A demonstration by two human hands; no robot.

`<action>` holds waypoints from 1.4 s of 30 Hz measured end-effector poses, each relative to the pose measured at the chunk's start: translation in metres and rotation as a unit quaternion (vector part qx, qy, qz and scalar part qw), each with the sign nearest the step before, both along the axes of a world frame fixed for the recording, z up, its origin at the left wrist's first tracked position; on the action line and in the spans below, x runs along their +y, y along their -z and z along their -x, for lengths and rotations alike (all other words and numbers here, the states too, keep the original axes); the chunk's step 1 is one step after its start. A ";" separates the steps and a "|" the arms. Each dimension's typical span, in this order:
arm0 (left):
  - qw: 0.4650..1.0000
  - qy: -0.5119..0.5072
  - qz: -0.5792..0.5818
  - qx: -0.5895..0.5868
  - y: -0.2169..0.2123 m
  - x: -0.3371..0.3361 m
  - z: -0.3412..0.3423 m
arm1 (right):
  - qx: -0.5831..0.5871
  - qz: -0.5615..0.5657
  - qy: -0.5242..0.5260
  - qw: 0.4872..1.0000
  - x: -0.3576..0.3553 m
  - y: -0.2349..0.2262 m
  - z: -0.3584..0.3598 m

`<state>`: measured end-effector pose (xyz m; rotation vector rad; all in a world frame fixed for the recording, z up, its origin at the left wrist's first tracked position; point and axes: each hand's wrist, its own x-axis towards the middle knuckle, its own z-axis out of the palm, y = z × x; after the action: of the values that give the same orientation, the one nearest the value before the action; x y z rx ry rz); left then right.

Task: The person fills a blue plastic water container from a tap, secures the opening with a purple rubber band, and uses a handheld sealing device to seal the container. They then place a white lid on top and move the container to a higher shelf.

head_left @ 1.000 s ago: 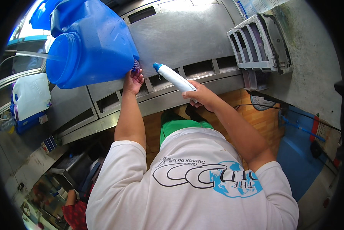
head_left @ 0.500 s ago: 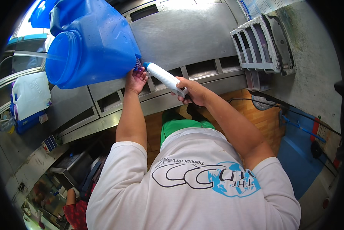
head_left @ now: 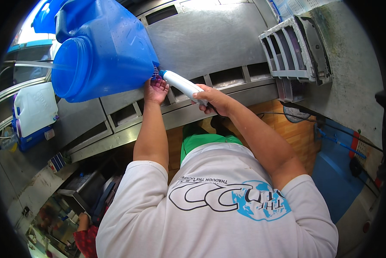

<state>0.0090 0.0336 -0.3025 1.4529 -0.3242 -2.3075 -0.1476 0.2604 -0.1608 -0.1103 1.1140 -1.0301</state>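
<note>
A large blue plastic water jug [head_left: 115,51] lies tilted on the metal counter at the upper left, its wide round cap toward the left. Purple patterned plastic film [head_left: 155,74] wraps a small fitting at its lower right corner. My left hand [head_left: 157,91], palm up, has its fingers curled loosely round this film. My right hand [head_left: 213,100] grips the rear end of a white tube-shaped heat blower [head_left: 182,84] with a blue-green tip and a black cord. The blower's tip points at the film, close to my left fingers.
The stainless counter [head_left: 206,36] has rectangular openings along its front. A white slatted rack [head_left: 285,51] stands at the right. A white jug [head_left: 36,107] is at the far left. The black cord [head_left: 283,113] runs off right. Another person's red sleeve [head_left: 86,241] shows at lower left.
My left hand has shifted slightly right and down at the film. The blower and my right hand have barely moved.
</note>
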 end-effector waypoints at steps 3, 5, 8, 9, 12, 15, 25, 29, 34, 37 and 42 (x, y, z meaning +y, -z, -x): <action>1.000 -0.009 0.000 -0.019 -0.003 0.001 0.004 | 0.005 0.004 0.002 1.000 -0.004 0.002 0.003; 0.999 -0.019 -0.001 -0.027 -0.004 0.003 0.007 | 0.005 0.004 0.006 1.000 -0.007 0.003 0.005; 0.999 -0.025 0.000 -0.031 -0.004 0.004 0.008 | 0.005 0.005 0.014 1.000 -0.008 0.003 0.006; 0.999 -0.025 0.001 -0.031 -0.003 0.004 0.008 | 0.007 0.003 0.015 1.000 -0.008 0.002 0.006; 0.999 -0.030 0.003 -0.034 -0.001 0.006 0.008 | 0.008 0.002 0.013 1.000 -0.007 0.006 0.006; 0.999 -0.028 0.003 -0.037 -0.002 0.007 0.008 | 0.005 -0.002 0.015 1.000 -0.005 0.006 0.005; 0.999 -0.022 0.017 -0.040 -0.004 0.008 0.010 | 0.001 0.002 0.009 1.000 0.003 0.011 0.004; 0.998 -0.035 0.012 -0.042 0.003 0.006 0.009 | -0.004 0.004 0.004 1.000 0.004 0.014 0.004; 0.999 -0.034 0.022 -0.033 0.002 0.007 0.010 | -0.022 -0.009 0.010 1.000 0.004 0.019 0.006; 0.999 -0.029 0.025 -0.029 0.003 0.007 0.010 | -0.028 -0.013 0.010 0.999 0.004 0.021 0.006; 0.998 -0.038 0.022 -0.033 0.002 0.008 0.010 | -0.022 -0.014 0.011 1.000 -0.003 0.015 0.009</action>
<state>-0.0014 0.0416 -0.3044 1.4966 -0.3313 -2.1822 -0.1565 0.2574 -0.1762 -0.0522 1.0903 -1.0325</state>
